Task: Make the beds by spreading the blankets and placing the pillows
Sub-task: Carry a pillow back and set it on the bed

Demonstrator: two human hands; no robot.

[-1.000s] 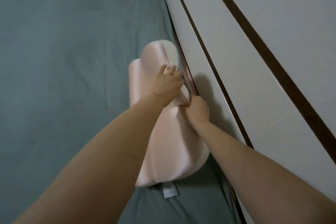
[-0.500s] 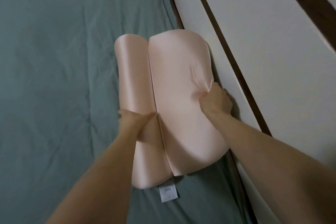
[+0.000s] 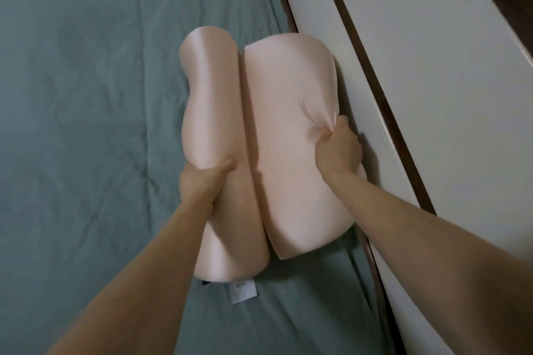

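Pillow against headboard, sheet open leftward

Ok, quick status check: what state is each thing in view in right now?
pillow: lying flat on the bed against the headboard, pink satin cover, gripped on both sides
left hand: closed on the pillow's narrow left lobe
right hand: pinching the cover on the wide lobe, fabric puckered
sheet: spread over the mattress, lightly wrinkled, no blanket on it
white tag: sticking out flat from under the pillow's near end
headboard: upright along the bed's right edge
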